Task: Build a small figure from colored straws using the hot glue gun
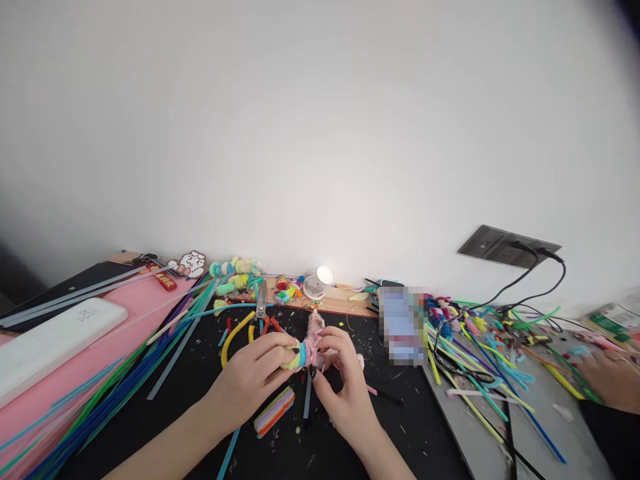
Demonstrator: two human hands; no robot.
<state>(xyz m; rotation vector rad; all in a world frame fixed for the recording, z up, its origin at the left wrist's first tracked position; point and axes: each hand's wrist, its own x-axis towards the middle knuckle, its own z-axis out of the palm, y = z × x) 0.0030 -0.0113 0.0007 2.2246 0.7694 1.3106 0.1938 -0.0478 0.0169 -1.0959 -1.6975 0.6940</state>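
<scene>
My left hand (255, 373) is closed around a small fuzzy pipe-cleaner figure (307, 347) in yellow, blue and pink, held just above the black mat (200, 413). My right hand (343, 377) pinches the same figure from the right, fingers curled on its pink part. A pale pink tip of the figure sticks up between the two hands. Under my hands lie a striped pastel strip (274, 411) and a blue pipe cleaner (307, 405).
Many long coloured pipe cleaners (125, 373) fan out at left over a pink board, with a white case (50, 343). Scissors (261, 300) and yellow-handled pliers lie behind my hands. A blurred phone (403, 323), cables, more pipe cleaners and another person's hand (607, 380) are at right.
</scene>
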